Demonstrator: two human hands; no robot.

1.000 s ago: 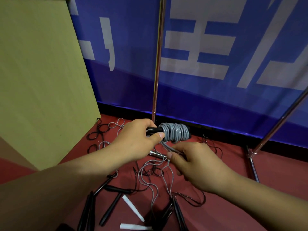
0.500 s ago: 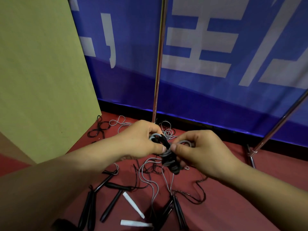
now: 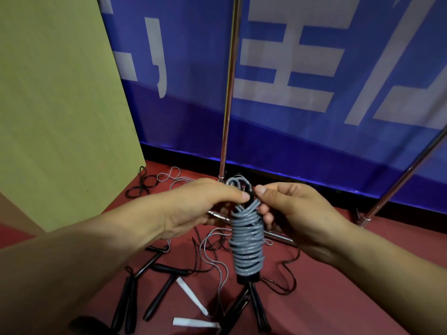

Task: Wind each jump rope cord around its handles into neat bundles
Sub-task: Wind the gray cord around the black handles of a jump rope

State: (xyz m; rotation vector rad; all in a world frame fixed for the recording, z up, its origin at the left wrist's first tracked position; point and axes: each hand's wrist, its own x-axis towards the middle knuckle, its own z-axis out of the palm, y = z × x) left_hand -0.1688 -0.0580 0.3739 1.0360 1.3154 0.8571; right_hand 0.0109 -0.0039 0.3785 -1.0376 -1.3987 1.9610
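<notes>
red floor (image 3: 338, 298) below; we see bundle (image 3: 246, 245) hanging upright between hands, left hand (image 3: 200, 206) and right hand (image 3: 297, 213) both pinching its top end.

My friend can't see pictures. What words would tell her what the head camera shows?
Two bare hands, left hand and right hand, pinch the top of a grey jump rope cord wound in a bundle round black handles, held upright above a red floor. More black-handled ropes lie loose below, before a blue banner.
</notes>
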